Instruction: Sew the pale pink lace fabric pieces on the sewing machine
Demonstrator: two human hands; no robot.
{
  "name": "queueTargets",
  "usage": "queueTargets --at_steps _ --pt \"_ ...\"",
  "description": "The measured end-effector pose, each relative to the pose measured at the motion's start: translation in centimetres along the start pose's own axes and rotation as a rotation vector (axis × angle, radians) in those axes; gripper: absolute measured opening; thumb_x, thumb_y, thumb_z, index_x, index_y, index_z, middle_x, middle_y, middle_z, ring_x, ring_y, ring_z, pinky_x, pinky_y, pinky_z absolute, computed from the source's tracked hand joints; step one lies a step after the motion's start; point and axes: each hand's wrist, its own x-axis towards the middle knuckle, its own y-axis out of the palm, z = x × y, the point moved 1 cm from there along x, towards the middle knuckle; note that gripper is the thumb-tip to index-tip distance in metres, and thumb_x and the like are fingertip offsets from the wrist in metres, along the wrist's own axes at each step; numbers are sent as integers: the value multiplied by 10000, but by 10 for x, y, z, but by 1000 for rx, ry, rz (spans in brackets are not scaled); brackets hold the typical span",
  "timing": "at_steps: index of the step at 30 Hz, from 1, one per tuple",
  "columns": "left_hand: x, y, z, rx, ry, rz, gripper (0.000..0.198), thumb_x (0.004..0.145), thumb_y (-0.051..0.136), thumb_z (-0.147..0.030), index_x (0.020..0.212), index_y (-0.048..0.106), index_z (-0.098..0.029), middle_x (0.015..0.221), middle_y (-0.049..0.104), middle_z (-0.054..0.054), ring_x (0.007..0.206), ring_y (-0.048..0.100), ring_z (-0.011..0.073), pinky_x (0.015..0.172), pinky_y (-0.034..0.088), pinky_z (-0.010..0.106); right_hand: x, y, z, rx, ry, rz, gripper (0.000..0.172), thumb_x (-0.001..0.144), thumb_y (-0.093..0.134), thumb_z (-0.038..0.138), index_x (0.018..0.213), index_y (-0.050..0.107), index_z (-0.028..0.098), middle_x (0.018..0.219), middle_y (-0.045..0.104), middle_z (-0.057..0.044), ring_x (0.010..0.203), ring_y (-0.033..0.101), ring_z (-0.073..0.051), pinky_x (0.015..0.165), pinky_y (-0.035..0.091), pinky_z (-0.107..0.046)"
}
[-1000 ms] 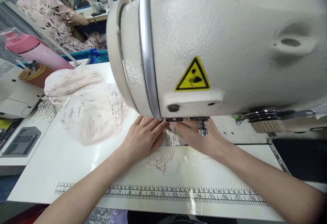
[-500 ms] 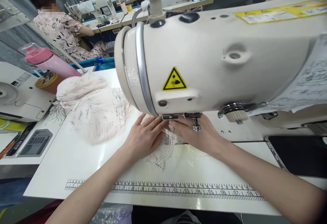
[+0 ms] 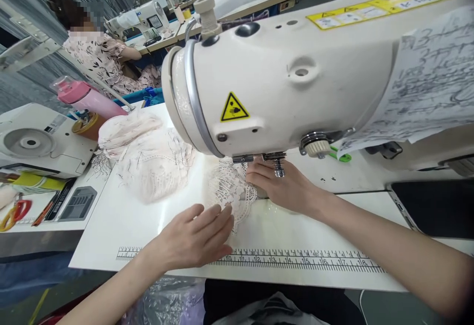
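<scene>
While pressing the left hand [image 3: 196, 236] open and flat at the near end of the white scalloped openwork lace strip [image 3: 230, 192], grips nothing. Lays it on the white sewing table [image 3: 122, 226], long axis near-to-far, far end under the presser foot [image 3: 274, 158]. Reads a hand pictogram on the yellow triangle sticker [image 3: 234, 108] of the cream sewing machine [image 3: 289, 83]. Rests the right hand [image 3: 287, 190] unclenched on the lace. Reads ruler numbers [image 3: 296, 262] to 18.

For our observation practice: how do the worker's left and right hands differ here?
The left hand lies near the printed ruler, clear of the sewing machine; the right hand sits under its head, beside the presser foot. The left hand's fingertips only meet the near edge of the lace piece; the right hand's fingers rest on it. Both lie flat, palm down, gripping nothing.
</scene>
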Motion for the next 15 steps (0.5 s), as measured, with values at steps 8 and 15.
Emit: queueTargets --at_steps 8,15 --pt "4 -8 7 -299 -753 -87 150 1024 379 -192 1110 500 -173 1109 687 91 771 710 130 523 513 195 -4 -3 -1 111 -23 6 237 793 485 109 986 618 145 993 671 -56 864 577 -194 842 401 -345" --pt "45 -12 54 -383 -452 261 366 905 590 -466 1142 534 -193 937 676 52 810 661 216 661 485 310 -3 3 -2 28 -72 -113 176 953 503 160 828 625 181 873 694 11 822 596 -155 758 394 -318"
